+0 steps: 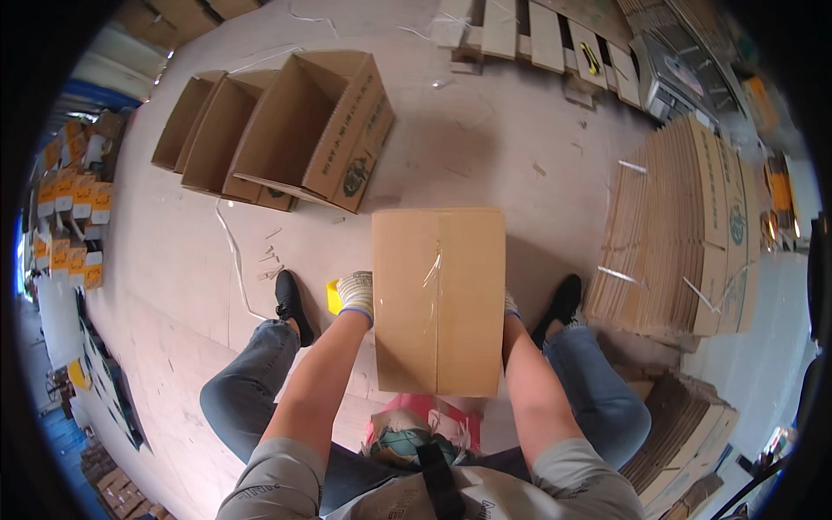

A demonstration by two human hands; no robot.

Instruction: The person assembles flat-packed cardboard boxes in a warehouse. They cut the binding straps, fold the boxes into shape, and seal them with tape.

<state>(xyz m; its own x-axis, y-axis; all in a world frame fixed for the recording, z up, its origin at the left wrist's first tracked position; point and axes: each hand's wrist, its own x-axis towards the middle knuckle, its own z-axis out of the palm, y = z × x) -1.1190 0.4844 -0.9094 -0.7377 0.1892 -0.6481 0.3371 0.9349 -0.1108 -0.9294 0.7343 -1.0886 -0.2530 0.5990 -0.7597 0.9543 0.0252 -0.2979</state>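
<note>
A closed cardboard box [439,303] with clear tape along its top seam is between my two hands in front of me. My left hand [355,293], in a striped knit glove, presses on the box's left side. Just beyond the outer edge of that glove shows a bright yellow object [334,297]; whether the hand touches it I cannot tell. On the opposite side my right hand [510,304], gloved too, is against the box, with most of its fingers hidden behind the cardboard.
Three open cartons [303,130] stand in a row at the far left. Strapped stacks of flattened cartons [659,234] lie on the right. A wooden pallet [546,39] with a yellow-black cutter [591,59] is at the back. White strapping [232,251] and scraps litter the floor.
</note>
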